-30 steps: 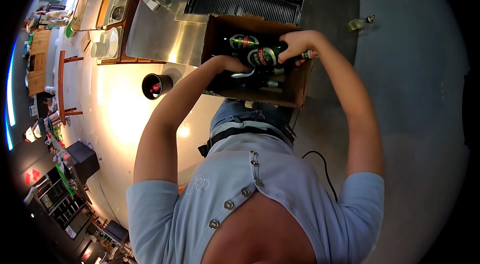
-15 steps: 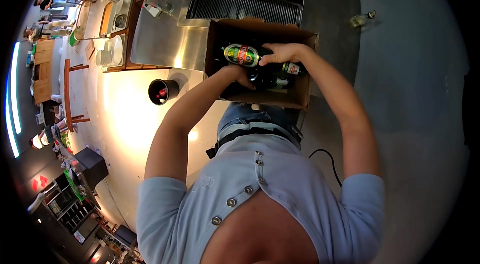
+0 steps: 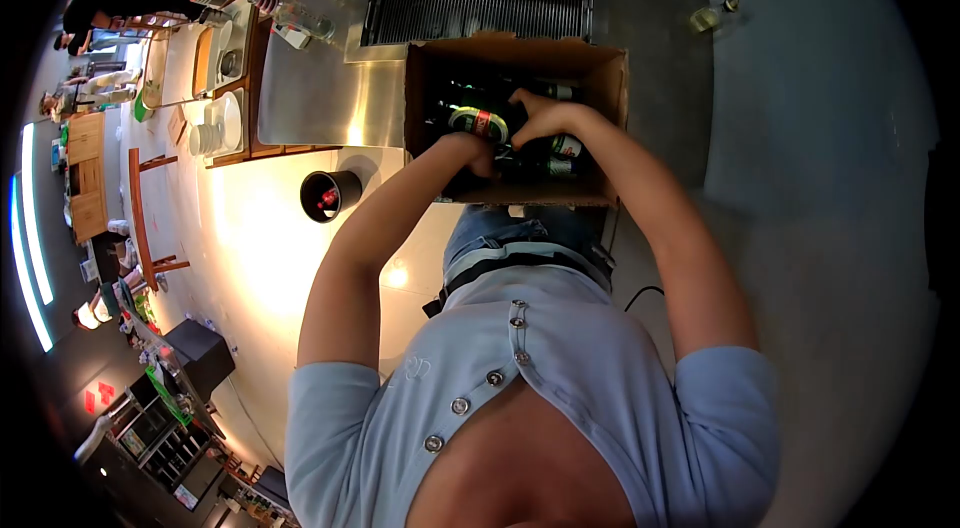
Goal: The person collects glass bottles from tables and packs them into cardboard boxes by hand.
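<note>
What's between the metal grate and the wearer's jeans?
Open cardboard box holding green-labelled beer bottles, with left hand and right hand inside it. Shows in head view.

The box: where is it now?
Upper middle of the head view, the box sits between the grill and the jeans, with the left hand and right hand inside it.

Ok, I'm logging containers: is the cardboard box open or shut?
Open: bottles show inside the cardboard box, and the left hand and right hand reach in.
</note>
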A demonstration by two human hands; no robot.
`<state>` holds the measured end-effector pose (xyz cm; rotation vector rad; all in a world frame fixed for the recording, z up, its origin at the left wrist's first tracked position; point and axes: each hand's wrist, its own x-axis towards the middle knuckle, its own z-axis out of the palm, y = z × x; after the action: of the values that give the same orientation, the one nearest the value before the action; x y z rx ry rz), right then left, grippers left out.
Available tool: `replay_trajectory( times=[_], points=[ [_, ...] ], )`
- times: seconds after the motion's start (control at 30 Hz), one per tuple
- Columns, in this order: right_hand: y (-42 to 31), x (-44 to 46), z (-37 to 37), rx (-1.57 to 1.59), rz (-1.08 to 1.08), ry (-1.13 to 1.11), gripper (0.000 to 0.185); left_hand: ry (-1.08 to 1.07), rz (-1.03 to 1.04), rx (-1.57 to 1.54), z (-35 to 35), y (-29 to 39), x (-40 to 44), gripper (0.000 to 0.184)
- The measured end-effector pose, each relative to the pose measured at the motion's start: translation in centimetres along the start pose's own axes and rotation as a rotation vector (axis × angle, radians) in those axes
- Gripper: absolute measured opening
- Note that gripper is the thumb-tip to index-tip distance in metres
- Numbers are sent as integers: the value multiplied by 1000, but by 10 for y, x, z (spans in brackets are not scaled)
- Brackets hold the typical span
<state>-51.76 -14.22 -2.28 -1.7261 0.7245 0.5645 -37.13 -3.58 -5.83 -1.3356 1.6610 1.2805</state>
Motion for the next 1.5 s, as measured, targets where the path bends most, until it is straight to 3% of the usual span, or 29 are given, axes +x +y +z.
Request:
replay_trajectory(
  times=[0.1, 0.2, 0.3, 0.43, 0.57, 0.6, 0.87, 0.97, 1.17, 1.4, 1.5],
  points=[
    [-10, -12, 8, -109, 23, 67, 89, 24, 20, 0, -2, 4, -12, 56],
    [-7, -12, 21, -107, -86, 215, 80, 75, 32, 21, -10, 18, -44, 43],
    [-1, -6, 32, -223, -120, 339, 79, -7, 55, 102, -9, 11, -34, 59],
    [-11, -9, 41, -463, -61, 423, 82, 213, 94, 80, -6, 23, -59, 55],
    [1, -4, 46, -562, -96, 444, 83, 106, 30, 22, 1, 13, -43, 61],
    [6, -2, 46, -570, -112, 440, 81, 206, 30, -7, 3, 15, -49, 51],
    [24, 14, 63, -702, -87, 574, 70, 132, -84, -9, -10, 25, -68, 66],
    [28, 18, 69, -637, -92, 566, 68, 146, 10, 129, 2, 8, -38, 67],
    [15, 3, 59, -515, -122, 519, 59, 111, -72, 123, -11, 24, -47, 69],
    [-12, -4, 53, -634, -24, 514, 64, 282, -2, -215, -6, 7, -30, 64],
    [-13, -4, 40, -695, -26, 435, 58, 304, 30, -206, -15, 6, -46, 62]
  ],
)
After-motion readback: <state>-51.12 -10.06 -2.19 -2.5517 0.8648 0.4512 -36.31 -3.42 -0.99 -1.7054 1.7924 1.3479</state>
